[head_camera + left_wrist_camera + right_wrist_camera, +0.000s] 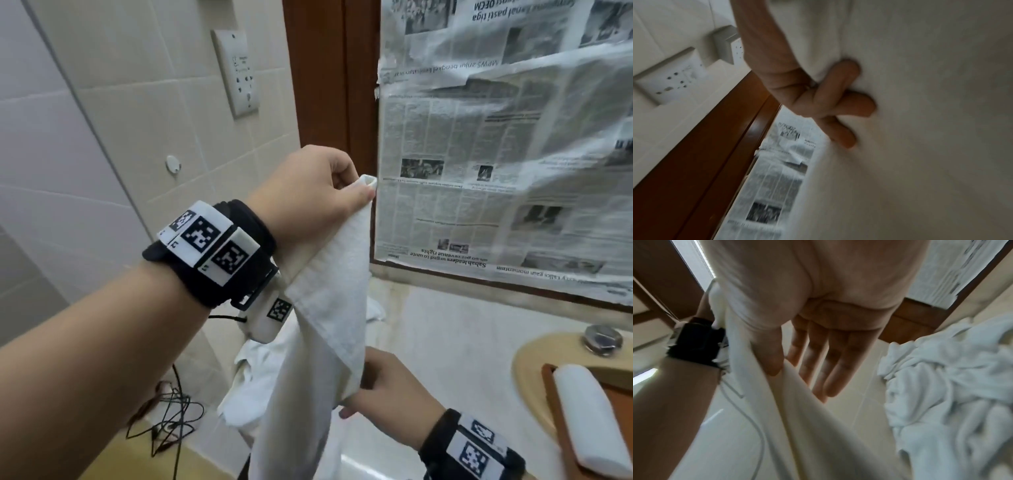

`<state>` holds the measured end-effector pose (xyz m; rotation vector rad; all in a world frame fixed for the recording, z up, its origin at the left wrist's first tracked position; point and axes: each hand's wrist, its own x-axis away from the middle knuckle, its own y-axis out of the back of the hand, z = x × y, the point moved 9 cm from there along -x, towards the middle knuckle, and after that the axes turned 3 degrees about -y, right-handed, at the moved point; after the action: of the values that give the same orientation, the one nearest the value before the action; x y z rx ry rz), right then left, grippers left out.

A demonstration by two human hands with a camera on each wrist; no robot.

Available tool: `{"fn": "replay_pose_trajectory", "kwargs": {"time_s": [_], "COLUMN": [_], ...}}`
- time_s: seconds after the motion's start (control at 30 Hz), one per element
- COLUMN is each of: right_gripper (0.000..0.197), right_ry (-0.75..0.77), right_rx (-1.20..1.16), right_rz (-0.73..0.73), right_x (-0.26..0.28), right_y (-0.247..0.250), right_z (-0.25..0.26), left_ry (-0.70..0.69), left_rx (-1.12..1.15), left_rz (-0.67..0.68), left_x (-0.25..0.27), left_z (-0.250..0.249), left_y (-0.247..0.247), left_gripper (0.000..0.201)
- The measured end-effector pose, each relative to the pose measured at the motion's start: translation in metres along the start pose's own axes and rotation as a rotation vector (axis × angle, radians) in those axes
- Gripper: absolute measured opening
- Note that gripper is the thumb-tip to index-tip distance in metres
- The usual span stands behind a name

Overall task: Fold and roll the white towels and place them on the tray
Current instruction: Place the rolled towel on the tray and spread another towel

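A white towel (329, 308) hangs in the air in front of me. My left hand (356, 186) is raised and pinches its top corner; in the left wrist view its curled fingers (840, 104) press into the cloth (920, 129). Lower down, my right hand (366, 387) holds the towel's side edge. The right wrist view shows the thumb (772, 360) pinching the cloth (797, 418) against nearly straight fingers (818, 366). One rolled white towel (589, 414) lies on the brown tray (548, 380) at the right edge.
A heap of loose white towels (253, 373) lies on the pale counter (445, 342) behind the hanging one. A newspaper-covered mirror (496, 137) fills the wall ahead. A metal tap (601, 337) stands beyond the tray. Black cables (171, 411) trail at the lower left.
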<state>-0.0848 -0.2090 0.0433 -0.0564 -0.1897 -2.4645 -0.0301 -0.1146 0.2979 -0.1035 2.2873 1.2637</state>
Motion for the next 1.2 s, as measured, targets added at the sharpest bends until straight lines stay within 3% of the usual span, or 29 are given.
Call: {"fn": "replay_pose_trajectory", "kwargs": {"time_s": [0.1, 0.23, 0.3, 0.37, 0.63, 0.77, 0.9, 1.03, 1.2], "right_gripper": [0.015, 0.023, 0.038, 0.040, 0.017, 0.021, 0.044, 0.030, 0.028], "right_ry": [-0.038, 0.038, 0.073, 0.049, -0.079, -0.115, -0.144, -0.188, -0.207], "right_rx": [-0.078, -0.141, -0.136, -0.089, 0.039, 0.105, 0.154, 0.185, 0.153], "right_rz": [-0.219, -0.429, -0.431, -0.409, -0.445, -0.512, -0.590, -0.673, -0.745], "right_x": [0.011, 0.031, 0.037, 0.039, 0.049, 0.053, 0.060, 0.065, 0.072], "right_y": [0.031, 0.052, 0.045, 0.033, 0.011, 0.015, 0.021, 0.030, 0.044], "right_z": [-0.024, -0.026, -0.025, -0.031, -0.062, -0.060, -0.059, -0.064, -0.073], "left_ry": [0.078, 0.164, 0.208, 0.234, 0.311, 0.291, 0.275, 0.259, 0.209], "left_rx": [-0.051, -0.038, -0.022, 0.028, 0.328, 0.323, 0.260, 0.243, 0.254], "left_rz": [0.131, 0.266, 0.302, 0.319, 0.327, 0.330, 0.384, 0.415, 0.452], "left_x": [0.021, 0.061, 0.084, 0.103, 0.141, 0.141, 0.136, 0.134, 0.135], "left_z": [0.029, 0.062, 0.075, 0.085, 0.094, 0.088, 0.083, 0.076, 0.067], "left_y": [-0.026, -0.079, -0.105, -0.127, -0.173, -0.182, -0.188, -0.195, -0.203], "left_gripper": [0.033, 0.035, 0.037, 0.039, 0.032, 0.033, 0.029, 0.027, 0.027]}}
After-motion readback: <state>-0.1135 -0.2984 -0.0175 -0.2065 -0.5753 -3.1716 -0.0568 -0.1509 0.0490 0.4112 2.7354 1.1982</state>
